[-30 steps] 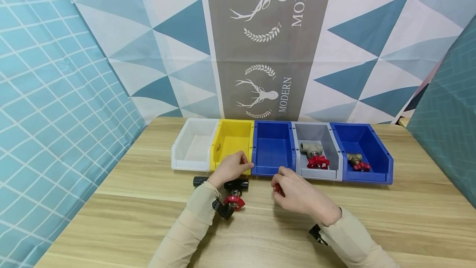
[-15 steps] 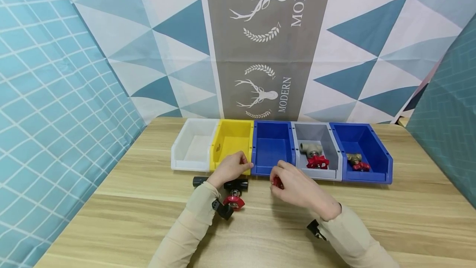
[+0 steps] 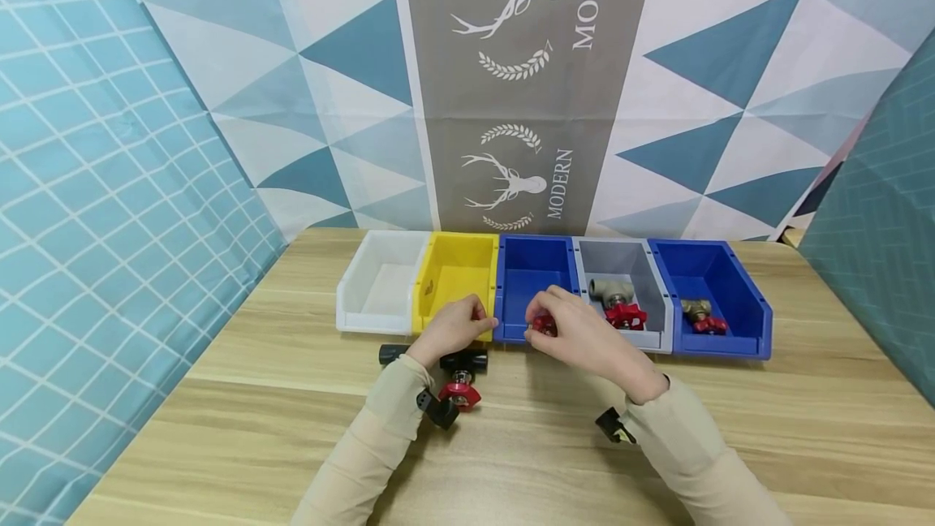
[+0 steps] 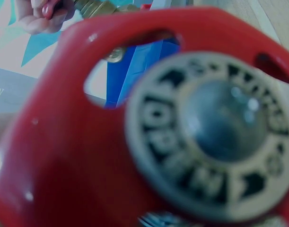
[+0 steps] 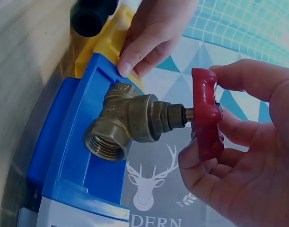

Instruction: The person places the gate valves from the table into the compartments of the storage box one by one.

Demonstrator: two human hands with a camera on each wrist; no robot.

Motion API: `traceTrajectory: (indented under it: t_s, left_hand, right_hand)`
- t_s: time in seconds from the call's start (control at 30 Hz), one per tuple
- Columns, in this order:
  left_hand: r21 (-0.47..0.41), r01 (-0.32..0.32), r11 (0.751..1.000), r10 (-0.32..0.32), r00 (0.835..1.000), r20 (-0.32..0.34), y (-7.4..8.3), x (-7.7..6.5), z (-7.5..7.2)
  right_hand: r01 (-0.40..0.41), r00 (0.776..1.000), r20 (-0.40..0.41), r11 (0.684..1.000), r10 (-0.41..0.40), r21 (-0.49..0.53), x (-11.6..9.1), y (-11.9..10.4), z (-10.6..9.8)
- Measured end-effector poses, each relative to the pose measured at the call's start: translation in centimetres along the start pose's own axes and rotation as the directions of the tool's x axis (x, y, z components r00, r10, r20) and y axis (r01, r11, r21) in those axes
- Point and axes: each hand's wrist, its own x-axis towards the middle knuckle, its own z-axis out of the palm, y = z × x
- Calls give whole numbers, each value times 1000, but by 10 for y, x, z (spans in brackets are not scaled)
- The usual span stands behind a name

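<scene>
My right hand point(image 3: 580, 335) pinches the red handwheel point(image 5: 206, 113) of a brass gate valve point(image 5: 120, 116) between thumb and fingers. In the right wrist view the valve's body and threaded opening hang over the middle blue bin point(image 5: 64, 156). My left hand point(image 3: 454, 326) grips the front edge of the yellow bin point(image 3: 467, 250), its thumb by the seam with the blue bin. Beneath the left wrist lies a black pipe valve point(image 3: 475, 361), partly hidden. Its red handwheel point(image 4: 78, 142) fills the left wrist view, blurred, marked OPEN.
A white bin point(image 3: 383, 274) stands at the row's left end. To the right, a grey bin point(image 3: 621, 254) holds a grey valve point(image 3: 612, 292) with a red wheel, and another blue bin point(image 3: 694, 258) holds a brass valve point(image 3: 697, 311). A patterned cloth point(image 3: 351, 104) hangs behind.
My right hand has risen and moved forward with the brass valve, from the table before the bins to over the middle blue bin's front. My left hand has stayed put.
</scene>
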Motion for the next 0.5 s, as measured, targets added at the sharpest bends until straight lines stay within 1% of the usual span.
traceTrajectory:
  t_s: [0.23, 0.5]
  left_hand:
    - [-10, 9, 1000, -9, 1000, 7, 1, -1, -1]
    - [-11, 13, 1000, -13, 1000, 3, 1, -1, -2]
  right_hand:
    - [-25, 999, -35, 999, 26, 46, 9, 3, 0]
    - [-69, 996, -52, 994, 74, 85, 20, 8, 3]
